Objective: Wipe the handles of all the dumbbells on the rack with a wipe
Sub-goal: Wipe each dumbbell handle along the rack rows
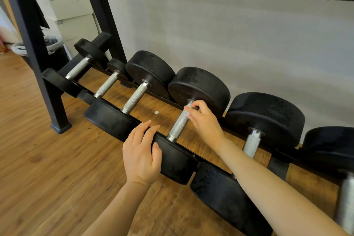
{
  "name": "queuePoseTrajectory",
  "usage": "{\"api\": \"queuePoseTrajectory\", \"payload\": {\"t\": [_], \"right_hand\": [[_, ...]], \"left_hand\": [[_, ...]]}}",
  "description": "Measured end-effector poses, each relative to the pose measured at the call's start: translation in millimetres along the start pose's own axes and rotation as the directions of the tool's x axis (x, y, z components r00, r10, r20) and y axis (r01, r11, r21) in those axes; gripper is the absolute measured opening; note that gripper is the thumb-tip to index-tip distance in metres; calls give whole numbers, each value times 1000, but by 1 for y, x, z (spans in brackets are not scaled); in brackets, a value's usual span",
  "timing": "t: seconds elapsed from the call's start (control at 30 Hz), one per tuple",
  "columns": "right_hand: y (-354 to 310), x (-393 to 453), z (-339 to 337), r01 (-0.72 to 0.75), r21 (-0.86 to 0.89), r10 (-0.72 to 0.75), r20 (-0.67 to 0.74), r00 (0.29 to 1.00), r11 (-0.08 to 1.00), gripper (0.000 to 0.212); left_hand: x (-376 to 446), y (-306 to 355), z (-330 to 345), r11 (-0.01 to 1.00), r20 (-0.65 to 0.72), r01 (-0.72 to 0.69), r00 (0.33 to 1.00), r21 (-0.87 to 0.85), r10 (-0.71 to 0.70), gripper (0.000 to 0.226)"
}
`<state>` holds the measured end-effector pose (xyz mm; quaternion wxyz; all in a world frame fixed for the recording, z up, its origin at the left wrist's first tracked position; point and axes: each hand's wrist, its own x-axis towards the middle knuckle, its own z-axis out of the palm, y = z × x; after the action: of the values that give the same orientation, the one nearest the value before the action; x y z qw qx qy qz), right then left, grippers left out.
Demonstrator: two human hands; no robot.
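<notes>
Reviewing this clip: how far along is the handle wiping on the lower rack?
Done: nothing shows it. In hand: the right hand grips the fourth dumbbell handle; no wipe is clearly visible. The left hand rests on the front rail. Left: unclear which handles remain.

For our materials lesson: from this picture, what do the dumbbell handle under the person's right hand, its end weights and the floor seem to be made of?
Dumbbell handle: looks like bare metal, silvery with a fine knurled crosshatch.
End weights: probably rubber-coated, matte black with a dull, slightly grainy, scuffed surface; the core is hidden.
Floor: wood or wood-look laminate, brown planks with grain and knots; which one cannot be told.
</notes>
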<state>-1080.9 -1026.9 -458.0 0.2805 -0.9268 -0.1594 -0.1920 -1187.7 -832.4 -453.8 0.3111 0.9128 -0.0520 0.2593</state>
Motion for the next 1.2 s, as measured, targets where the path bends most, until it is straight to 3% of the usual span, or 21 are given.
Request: {"api": "queuePoseTrajectory", "payload": {"t": [0.03, 0.1, 0.2, 0.3, 0.43, 0.57, 0.67, 0.73, 0.87, 1.0, 1.2], "right_hand": [[2, -1, 1, 61, -108, -64, -23, 998, 992, 22], [4, -1, -1, 73, -147, -76, -11, 997, 986, 21], [3, -6, -2, 94, -53, -94, -3, 996, 994, 21], [-7, -11, -2, 113, 3, -113, 101, 988, 994, 16], [-7, -12, -2, -19, 135, -3, 160, 987, 991, 25], [-10, -17, 1, 82, 145, -114, 225, 968, 986, 25], [-11, -19, 3, 229, 58, -236, 252, 938, 972, 24], [-8, -18, -1, 186, 101, -204, 221, 954, 977, 16], [0, -17, -2, 289, -44, -279, 163, 947, 956, 34], [-11, -21, 3, 384, -58, -345, 334, 877, 921, 48], [-16, -20, -1, 295, 41, -291, 328, 899, 955, 47]], "left_hand": [[-1, -4, 3, 1000, -21, -5, 1000, -1, 5, 47], [-2, -3, 6, 1000, -20, -8, 1000, -8, 8, 47], [-2, -3, 3, 1000, -30, -17, 999, -16, 16, 47], [-2, -5, 6, 1000, -30, -22, 999, -7, 22, 47], [-1, -4, 5, 1000, -34, -18, 999, -10, 18, 48], [-1, -4, 4, 1000, -23, -11, 1000, -3, 11, 47], [-1, -4, 4, 1000, -30, -12, 999, 1, 12, 47], [-2, -5, 4, 1000, -31, -17, 999, -2, 17, 47], [-2, -5, 4, 1000, -22, -18, 1000, 0, 18, 46], [-2, -5, 4, 1000, -11, -14, 1000, 2, 14, 47], [-2, -6, 3, 998, 46, 16, 999, 55, -18, 47]]}}
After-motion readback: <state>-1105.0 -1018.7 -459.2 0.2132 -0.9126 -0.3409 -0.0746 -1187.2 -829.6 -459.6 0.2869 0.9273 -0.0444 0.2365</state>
